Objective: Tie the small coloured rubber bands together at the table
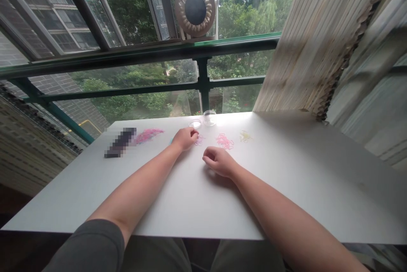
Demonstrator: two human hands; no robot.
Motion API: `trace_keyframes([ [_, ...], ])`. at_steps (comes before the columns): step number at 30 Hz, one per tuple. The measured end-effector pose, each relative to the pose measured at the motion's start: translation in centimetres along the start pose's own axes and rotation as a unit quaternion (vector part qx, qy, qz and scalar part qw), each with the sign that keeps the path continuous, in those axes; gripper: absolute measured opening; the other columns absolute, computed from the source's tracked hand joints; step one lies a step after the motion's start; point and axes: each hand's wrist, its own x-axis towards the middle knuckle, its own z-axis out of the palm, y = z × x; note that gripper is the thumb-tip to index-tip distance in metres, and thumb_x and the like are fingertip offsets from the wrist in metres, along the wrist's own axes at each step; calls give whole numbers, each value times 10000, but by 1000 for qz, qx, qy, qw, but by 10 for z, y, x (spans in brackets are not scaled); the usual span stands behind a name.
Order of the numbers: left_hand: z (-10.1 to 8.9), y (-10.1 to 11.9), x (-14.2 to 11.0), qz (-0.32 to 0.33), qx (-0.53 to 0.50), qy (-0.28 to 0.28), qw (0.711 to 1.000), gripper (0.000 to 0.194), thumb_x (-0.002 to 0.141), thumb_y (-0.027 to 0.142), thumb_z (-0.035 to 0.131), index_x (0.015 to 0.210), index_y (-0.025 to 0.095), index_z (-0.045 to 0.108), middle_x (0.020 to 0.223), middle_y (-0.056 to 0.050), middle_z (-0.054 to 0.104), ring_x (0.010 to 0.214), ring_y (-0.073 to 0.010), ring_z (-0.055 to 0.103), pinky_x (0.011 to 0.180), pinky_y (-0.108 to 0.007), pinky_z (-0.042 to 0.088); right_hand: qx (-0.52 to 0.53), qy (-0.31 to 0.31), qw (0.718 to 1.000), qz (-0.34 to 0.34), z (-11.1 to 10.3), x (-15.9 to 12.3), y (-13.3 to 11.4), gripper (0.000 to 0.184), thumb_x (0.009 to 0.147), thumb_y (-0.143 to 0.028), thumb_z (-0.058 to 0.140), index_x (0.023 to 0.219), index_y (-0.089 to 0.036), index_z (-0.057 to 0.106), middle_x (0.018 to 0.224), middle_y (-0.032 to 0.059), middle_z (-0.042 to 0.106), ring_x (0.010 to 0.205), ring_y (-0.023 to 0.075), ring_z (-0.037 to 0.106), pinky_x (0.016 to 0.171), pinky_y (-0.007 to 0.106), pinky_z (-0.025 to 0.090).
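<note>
My left hand [185, 138] rests on the white table [286, 187] with its fingers curled over a small pile of pale purple rubber bands [200, 140]; whether it grips any I cannot make out. My right hand [218, 161] lies in a loose fist nearer to me, just short of a pink pile of bands [224, 141], and nothing shows in it. A yellow pile [245, 136] lies further right. A magenta pile [148, 134] lies to the left. Two small clear round dishes [209, 117] stand at the table's far edge.
A dark blurred flat object [121, 142] lies at the far left of the table. Behind the table runs a green railing [203, 77] with glass, and a round fan [195, 8] sits on its top. A folded blind [318, 38] hangs at the right.
</note>
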Motion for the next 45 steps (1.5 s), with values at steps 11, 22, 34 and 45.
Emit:
trace_keyframes([
  [11,0,2,-3,24,-23,-31,999,276,708,145,505,911,189,687,914,-9,715,824,-151,640,763,-228,483,8,-1,1000,-2,-1,1,1,75,737,-224,498,694,-173,532,599,-29,522,543,94,433,528,216,340],
  [22,6,-3,-3,43,-4,-40,998,191,722,265,566,840,220,710,870,-7,702,810,-167,616,762,-252,471,7,-3,1000,-3,0,0,0,79,749,-228,493,704,-176,531,595,-35,516,542,89,432,531,213,342],
  [34,0,0,-6,45,0,-46,998,239,778,296,511,893,222,707,967,-27,680,875,-179,597,815,-265,453,7,-5,1000,-6,0,0,-1,77,741,-223,502,701,-174,546,594,-34,519,542,92,429,529,213,334],
  [45,-3,4,-7,42,-45,-58,996,247,788,186,470,916,212,680,960,2,707,878,-152,629,812,-234,469,4,-8,1000,-3,-1,0,0,75,746,-224,497,707,-178,540,600,-30,525,543,92,433,532,215,340],
])
